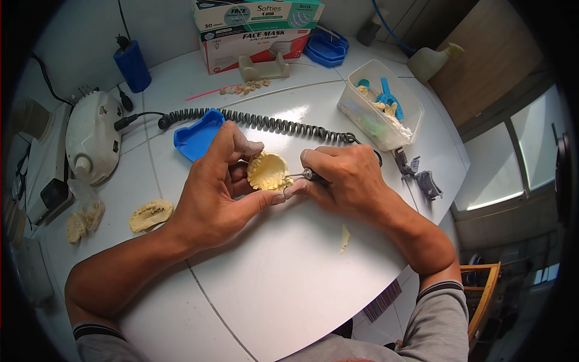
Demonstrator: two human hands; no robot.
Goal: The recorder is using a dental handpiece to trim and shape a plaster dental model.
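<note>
My left hand [226,181] grips a pale yellow plaster dental cast [269,169] between thumb and fingers, its hollow side facing up. In my right hand [347,181] is a dark-bodied rotary handpiece [312,174], its thin metal bit reaching the cast's right edge. The right thumb or fingertip sits close to the cast's lower edge. A coiled black cord [259,122] runs from behind the right hand to a white control box [93,139] at the left. Much of the handpiece is hidden inside my fist.
A blue tray [200,136] lies behind my left hand. Another plaster cast [151,215] rests at left, near a plastic bag [90,205]. A clear tub [381,105] with plaster pieces stands back right, grey clips [419,175] nearer. Mask boxes [256,39] stand behind. A yellow sliver [345,239] lies in front.
</note>
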